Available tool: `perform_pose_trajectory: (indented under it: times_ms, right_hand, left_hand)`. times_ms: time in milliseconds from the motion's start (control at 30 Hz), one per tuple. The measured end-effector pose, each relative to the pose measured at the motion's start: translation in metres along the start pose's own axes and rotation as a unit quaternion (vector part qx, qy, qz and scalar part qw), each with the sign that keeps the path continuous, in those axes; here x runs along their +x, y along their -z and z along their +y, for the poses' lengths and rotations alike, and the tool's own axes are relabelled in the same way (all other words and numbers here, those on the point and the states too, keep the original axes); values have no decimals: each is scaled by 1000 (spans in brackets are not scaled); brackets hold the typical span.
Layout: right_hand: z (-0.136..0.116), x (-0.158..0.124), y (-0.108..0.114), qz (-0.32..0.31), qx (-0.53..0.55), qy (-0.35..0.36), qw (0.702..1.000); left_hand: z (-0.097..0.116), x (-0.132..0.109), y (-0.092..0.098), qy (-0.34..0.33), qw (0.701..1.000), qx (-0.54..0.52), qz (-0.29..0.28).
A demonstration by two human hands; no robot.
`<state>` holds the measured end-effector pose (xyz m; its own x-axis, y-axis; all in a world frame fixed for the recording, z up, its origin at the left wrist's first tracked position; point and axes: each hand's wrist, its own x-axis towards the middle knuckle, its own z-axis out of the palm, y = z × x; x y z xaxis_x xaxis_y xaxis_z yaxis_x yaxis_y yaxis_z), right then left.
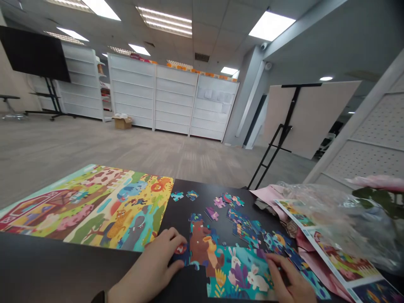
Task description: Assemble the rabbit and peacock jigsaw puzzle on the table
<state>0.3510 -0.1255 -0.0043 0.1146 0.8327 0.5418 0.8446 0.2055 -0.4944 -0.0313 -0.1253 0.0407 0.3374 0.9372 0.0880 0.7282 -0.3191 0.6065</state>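
Observation:
A partly joined jigsaw puzzle (233, 269) lies on the dark table, showing a brown bear and white rabbits on teal. My left hand (160, 261) is at its left edge, fingers bent and thumb below, around a dark blue puzzle piece (180, 250) with a red patch. At the right edge, my right hand (288, 277) has thumb and forefinger closed on a puzzle piece with purple on it (261, 253); the fingers hide much of that piece. Loose puzzle pieces (243, 227) lie in a heap beyond the joined part, and a purple piece (212, 213) sits apart.
Finished farm and animal picture boards (120, 206) cover the table's left side. To the right are picture sheets (341, 252), clear plastic wrap (347, 219), pink paper (271, 193) and a pink flower (378, 182). A black easel (277, 139) stands beyond the table.

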Motion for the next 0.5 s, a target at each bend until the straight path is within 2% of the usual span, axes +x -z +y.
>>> perform_pose_trajectory:
  times_ms: [167,500]
  right_hand:
    - [-3,0,-1,-2,10,9,1000]
    - [5,-1,-5,4,-17,55,998]
  left_hand:
    - [3,3,0,-22,1000,9,-5]
    - [11,5,4,-2,998,60,-24]
